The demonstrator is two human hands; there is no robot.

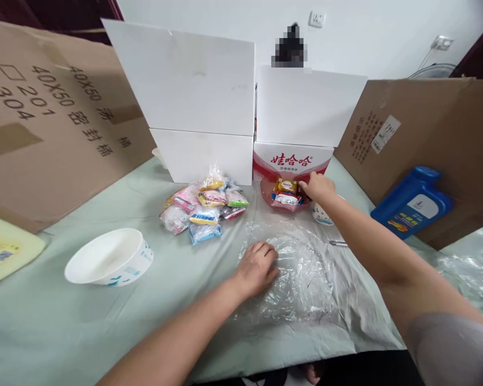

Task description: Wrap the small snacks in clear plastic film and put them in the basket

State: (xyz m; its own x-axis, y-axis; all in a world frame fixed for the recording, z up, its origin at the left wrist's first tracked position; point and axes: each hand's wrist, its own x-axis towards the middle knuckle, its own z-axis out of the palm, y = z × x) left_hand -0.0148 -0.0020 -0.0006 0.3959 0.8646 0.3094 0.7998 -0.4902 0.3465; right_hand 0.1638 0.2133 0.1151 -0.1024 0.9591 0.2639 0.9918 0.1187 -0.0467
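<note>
My left hand [257,267] rests on a sheet of clear plastic wrap [301,273] spread over the table, its fingers curled and pressing the film down. My right hand [317,187] reaches forward to a small red bowl [270,201] filled with wrapped snacks, fingers closed at the bowl's right rim; what they hold is hidden. A heap of small snack packets [203,206] lies to the left of that bowl. A pen-like metal object [338,244] lies under my right forearm.
A white paper bowl [110,257] stands at the left. White boxes [201,107] and a red-printed carton [292,159] stand at the back, brown cardboard sheets [44,123] on both sides. A blue jug [412,201] leans at the right, a yellow pad [4,249] at far left.
</note>
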